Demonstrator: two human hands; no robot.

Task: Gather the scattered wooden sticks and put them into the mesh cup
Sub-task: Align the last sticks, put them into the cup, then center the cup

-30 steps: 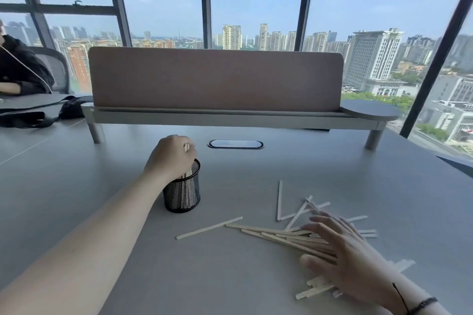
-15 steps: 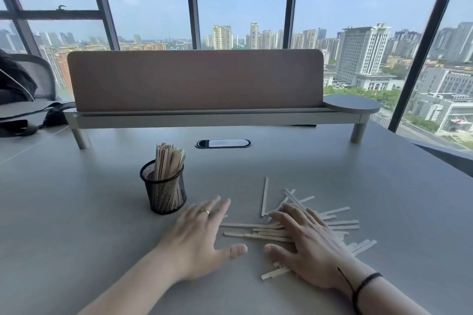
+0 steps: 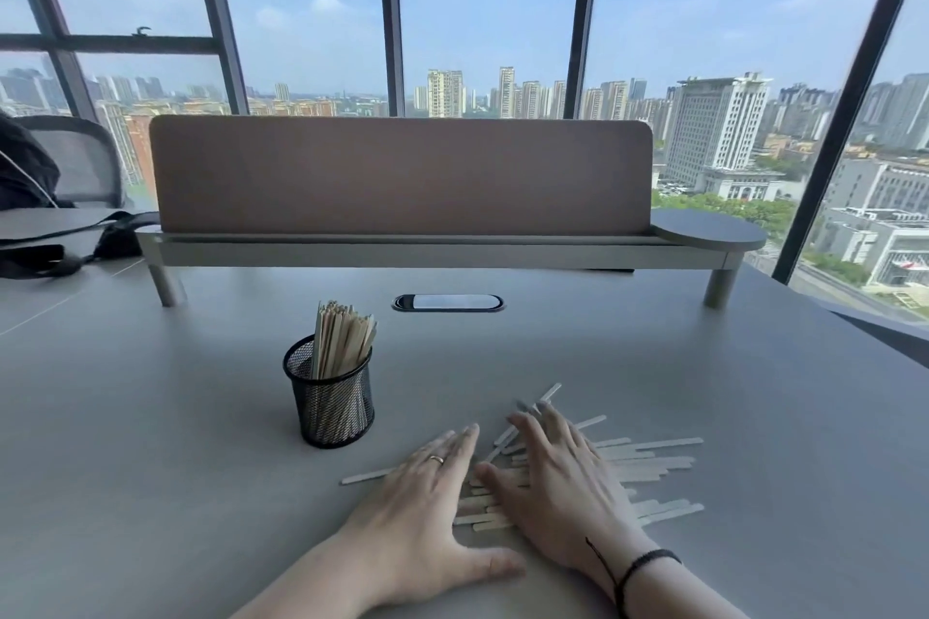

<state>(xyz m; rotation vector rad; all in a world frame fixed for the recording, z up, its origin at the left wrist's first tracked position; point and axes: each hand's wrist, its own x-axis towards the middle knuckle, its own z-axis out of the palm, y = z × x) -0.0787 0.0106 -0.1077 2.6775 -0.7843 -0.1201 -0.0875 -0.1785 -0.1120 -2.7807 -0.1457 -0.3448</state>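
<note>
Grip: left hand [image 3: 427,513] and right hand [image 3: 558,483] both flat and spread, nothing clasped, palms on the loose wooden sticks [image 3: 648,457] at near centre of the worktop [image 3: 151,442]. Advice: rake sticks parallel into one tight bundle before closing fingers. Mesh cup [image 3: 332,397], part-filled, stands just left and farther.

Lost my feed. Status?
Left hand, right hand flat, open on sticks. Cup part-filled, left of pile. Nothing in the way.
</note>
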